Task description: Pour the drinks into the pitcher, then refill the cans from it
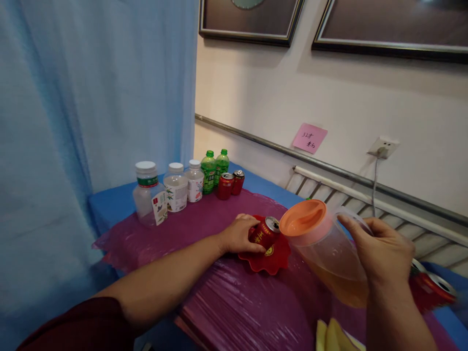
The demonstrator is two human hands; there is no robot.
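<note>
My left hand (244, 235) is closed around a red drink can (263, 236), tilted a little toward the right. Under the can lies a red scalloped coaster (271, 265) on purple plastic sheeting. My right hand (387, 248) grips the handle of a clear plastic pitcher (329, 258) with an orange lid (304, 217). The pitcher leans left, its lid close to the can's top, and a brownish liquid rests in its lower part. Whether any liquid is flowing between them cannot be made out.
Clear white-capped jars (148, 195), green bottles (209, 173) and two red cans (225, 186) stand at the back left. More red cans (435, 287) sit at the right edge. A yellow object (334, 336) lies at the front. A radiator (351, 200) lines the wall.
</note>
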